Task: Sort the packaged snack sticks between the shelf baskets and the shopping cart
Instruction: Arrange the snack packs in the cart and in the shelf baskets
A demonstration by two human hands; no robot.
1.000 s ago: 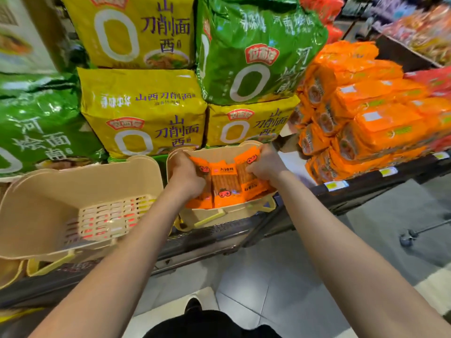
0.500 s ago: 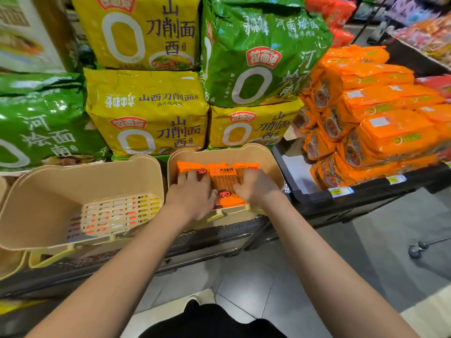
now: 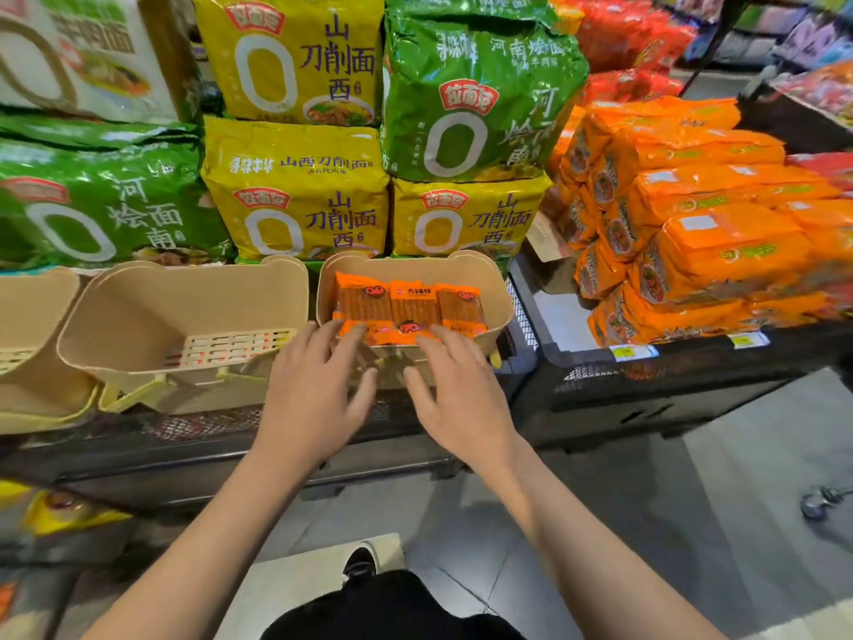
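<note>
With three snack packs point(image 3: 408, 309) lying flat in the basket point(image 3: 501, 311) at twelve o'clock, my left hand point(image 3: 314, 399) and right hand point(image 3: 461, 399), each grip released and empty, should next collect packs squarely, side by side.

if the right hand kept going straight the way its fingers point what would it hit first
Probably the orange snack stick packets in the beige plastic basket; the right hand points up at them, fingertips near their front edge. Depth is unclear.
</note>
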